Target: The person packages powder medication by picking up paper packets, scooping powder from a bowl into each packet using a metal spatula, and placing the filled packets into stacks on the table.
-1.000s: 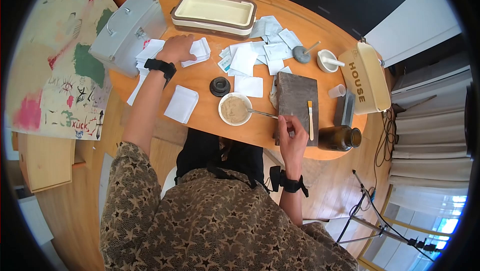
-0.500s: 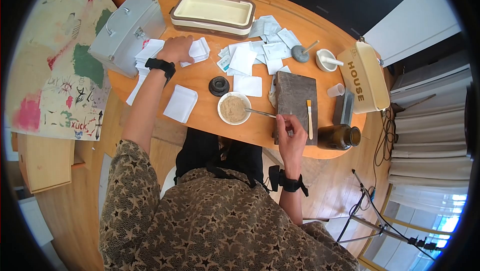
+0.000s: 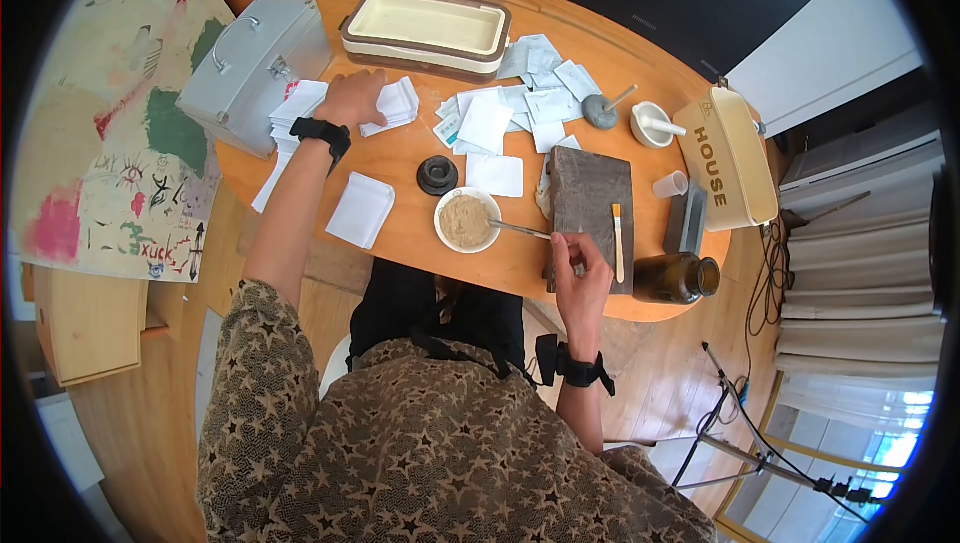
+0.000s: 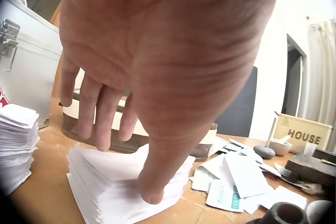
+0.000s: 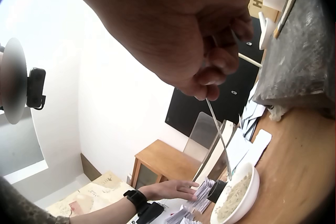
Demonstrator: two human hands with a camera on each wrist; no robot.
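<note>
My left hand [image 3: 356,100] rests over a stack of white paper packets [image 3: 400,103], fingers stretched out. In the left wrist view its thumb [image 4: 152,190] lies on top of the stack. Between thumb and fingers, my right hand [image 3: 583,278] pinches a slim metal utensil [image 3: 522,229]. The utensil's far end dips into a white bowl [image 5: 252,192] of beige powder [image 3: 464,220] and is hidden there. A black round lid-like piece [image 3: 437,175] stands right behind the bowl. Left of the bowl lies a white paper packet [image 3: 361,210].
Under my right hand is a dark slab [image 3: 590,193] with a brush [image 3: 618,243]. A dark jar [image 3: 670,279], mortar [image 3: 652,125] and HOUSE box [image 3: 735,163] stand right. Loose packets [image 3: 545,103], a cream box [image 3: 430,23] and a metal case [image 3: 250,73] sit further back.
</note>
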